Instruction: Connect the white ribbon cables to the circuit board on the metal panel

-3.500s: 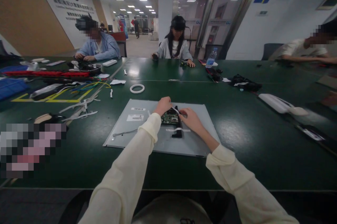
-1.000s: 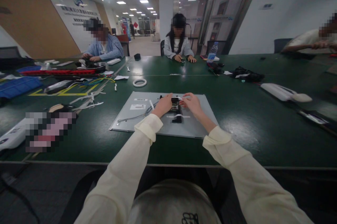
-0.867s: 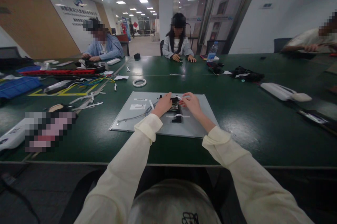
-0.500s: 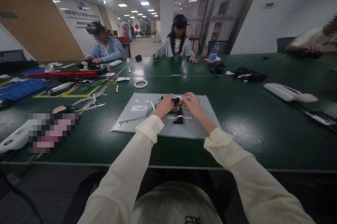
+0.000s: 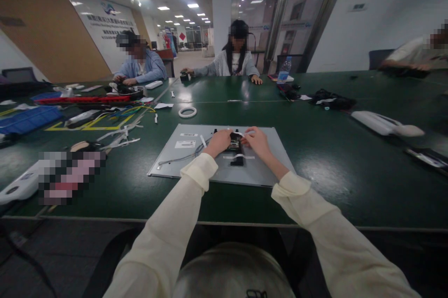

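Observation:
A grey flat panel (image 5: pixel 259 172) lies on the green table in front of me. Near its middle sits a black part with a small circuit board (image 5: pixel 234 145), crossed lower down by a white strip (image 5: pixel 247 157). My left hand (image 5: pixel 220 142) rests at the board's left side, its fingers bent together; what they hold, if anything, is hidden. On the right, my right hand (image 5: pixel 257 141) pinches the end of a white tape strip (image 5: pixel 238 133) at the board's top edge. A grey cable (image 5: pixel 182 157) runs across the panel's left part.
Beyond the panel lies a white tape roll (image 5: pixel 187 112). Cables and a blue tray (image 5: pixel 31 119) are at the left, with white devices (image 5: pixel 21 181) nearer me. Another white device (image 5: pixel 381 123) lies right. Three people sit around the table (image 5: pixel 315 186).
My right hand has moved slightly down and right, and the white strip at its fingers shows more clearly. Across the table, a person's hand has moved left to a black box.

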The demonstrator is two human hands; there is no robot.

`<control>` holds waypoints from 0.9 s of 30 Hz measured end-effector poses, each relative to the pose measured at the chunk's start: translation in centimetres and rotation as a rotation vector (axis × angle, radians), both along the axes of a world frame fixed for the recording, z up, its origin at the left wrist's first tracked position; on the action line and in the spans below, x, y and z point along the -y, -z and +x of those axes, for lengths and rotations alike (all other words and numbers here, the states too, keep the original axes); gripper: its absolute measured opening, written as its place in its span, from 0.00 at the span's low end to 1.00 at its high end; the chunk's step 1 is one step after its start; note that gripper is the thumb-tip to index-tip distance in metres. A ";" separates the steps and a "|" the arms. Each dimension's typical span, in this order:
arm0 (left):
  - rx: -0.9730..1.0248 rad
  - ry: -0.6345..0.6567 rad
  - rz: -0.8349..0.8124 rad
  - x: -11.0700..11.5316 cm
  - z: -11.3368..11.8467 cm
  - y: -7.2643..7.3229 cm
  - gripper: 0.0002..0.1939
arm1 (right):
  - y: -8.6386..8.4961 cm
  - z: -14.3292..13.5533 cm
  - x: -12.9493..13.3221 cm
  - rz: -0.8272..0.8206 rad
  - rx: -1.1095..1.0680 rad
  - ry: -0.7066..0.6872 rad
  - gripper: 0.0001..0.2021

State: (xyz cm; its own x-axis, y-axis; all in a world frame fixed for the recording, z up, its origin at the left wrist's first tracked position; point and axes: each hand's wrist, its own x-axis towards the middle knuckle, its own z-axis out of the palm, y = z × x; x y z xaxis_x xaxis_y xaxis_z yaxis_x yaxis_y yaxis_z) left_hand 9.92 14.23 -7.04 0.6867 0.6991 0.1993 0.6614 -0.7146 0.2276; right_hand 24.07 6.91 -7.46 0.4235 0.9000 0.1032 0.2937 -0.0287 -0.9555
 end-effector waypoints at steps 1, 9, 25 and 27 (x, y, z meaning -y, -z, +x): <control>-0.012 0.005 0.008 0.0 0.0 -0.1 0.19 | 0.0 0.1 0.1 -0.007 0.034 0.001 0.06; -0.042 0.011 0.018 0.4 -0.1 -0.5 0.19 | -0.4 0.3 0.5 -0.114 0.625 0.000 0.09; -0.032 -0.009 0.034 0.2 -0.1 -0.1 0.20 | -1.9 -1.1 1.8 -0.387 1.142 0.031 0.15; -0.026 -0.012 0.019 0.2 -0.1 -0.2 0.20 | -2.0 -1.1 1.9 -0.414 1.165 0.034 0.14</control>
